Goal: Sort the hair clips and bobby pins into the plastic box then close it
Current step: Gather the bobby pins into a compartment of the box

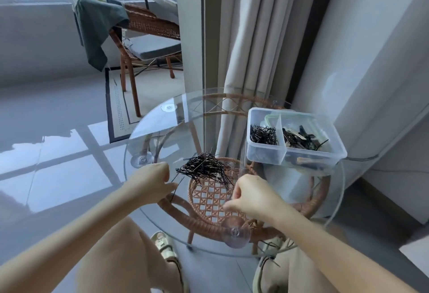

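A pile of black bobby pins [205, 168] lies in the middle of the round glass table [329, 202]. My left hand [152, 182] sits just left of the pile, fingers pinched on a bobby pin [174, 194] that points down toward me. My right hand [250, 194] is at the pile's right edge with its fingers curled onto the pins there. The clear plastic box [294, 139] stands open at the back right; its left compartment holds bobby pins [263, 134], its right compartment hair clips [301, 139].
The glass top rests on a rattan frame [213, 197] with suction cups [235, 232]. A curtain [250, 37] hangs behind the table. A rattan chair [144, 25] with a green cloth stands at the back left. My knees and sandals are below the table's near edge.
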The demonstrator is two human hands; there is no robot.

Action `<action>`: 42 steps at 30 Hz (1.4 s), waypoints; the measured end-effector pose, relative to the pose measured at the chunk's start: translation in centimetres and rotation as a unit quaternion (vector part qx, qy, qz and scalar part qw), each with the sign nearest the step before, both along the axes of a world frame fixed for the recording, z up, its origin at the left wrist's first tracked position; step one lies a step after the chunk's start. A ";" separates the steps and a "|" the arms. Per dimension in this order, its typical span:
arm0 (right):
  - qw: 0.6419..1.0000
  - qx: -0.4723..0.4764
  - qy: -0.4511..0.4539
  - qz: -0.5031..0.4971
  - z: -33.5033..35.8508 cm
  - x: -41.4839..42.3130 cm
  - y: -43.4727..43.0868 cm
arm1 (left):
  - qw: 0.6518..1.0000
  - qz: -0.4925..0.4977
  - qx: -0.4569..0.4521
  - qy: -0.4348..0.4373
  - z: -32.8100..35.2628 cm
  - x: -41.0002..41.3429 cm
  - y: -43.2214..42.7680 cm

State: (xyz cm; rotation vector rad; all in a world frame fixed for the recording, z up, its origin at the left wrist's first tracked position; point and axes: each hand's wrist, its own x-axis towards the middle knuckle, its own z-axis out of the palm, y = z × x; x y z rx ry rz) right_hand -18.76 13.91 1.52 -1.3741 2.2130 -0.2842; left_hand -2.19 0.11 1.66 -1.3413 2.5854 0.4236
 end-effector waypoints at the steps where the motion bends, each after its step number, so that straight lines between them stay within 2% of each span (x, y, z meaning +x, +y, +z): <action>1: 1.000 -0.008 0.001 0.001 -0.2 0.2 -0.8 | 1.000 -0.008 -0.012 0.004 -0.2 -0.3 -0.2; 6: 0.998 -0.056 0.016 0.004 -0.5 1.2 -4.3 | 0.998 -0.037 -0.038 0.044 -0.6 -2.4 -1.0; 10: 0.994 -0.099 -0.048 0.002 0.3 0.9 -4.6 | 0.991 -0.016 -0.007 0.134 -0.4 -2.9 -1.4; 12: 0.992 -0.127 -0.021 -0.020 0.6 0.0 -4.3 | 0.984 -0.016 0.006 0.175 -0.3 -2.3 -1.6; 15: 0.993 -0.068 0.094 0.006 0.1 -1.2 -4.5 | 0.990 -0.056 0.019 0.126 -0.5 -1.5 -1.8; 18: 0.990 -0.030 0.125 0.056 -0.7 -1.0 -5.8 | 0.993 -0.100 -0.017 0.067 -0.8 -1.9 -1.8; 22: 0.990 -0.070 0.103 0.066 -0.9 -0.5 -7.1 | 0.990 -0.121 -0.029 0.063 -0.8 -3.5 -2.0; 27: 0.987 -0.121 0.070 0.073 -1.2 -0.4 -6.6 | 0.986 -0.125 -0.016 0.105 -0.6 -4.5 -2.3; 32: 0.982 -0.154 0.082 0.076 -1.0 -0.5 -6.1 | 0.983 -0.129 -0.013 0.129 -0.4 -4.4 -2.7; 42: 0.976 -0.211 0.022 0.042 3.2 -1.8 -2.9 | 0.980 -0.129 -0.016 0.148 -0.3 -4.2 -2.9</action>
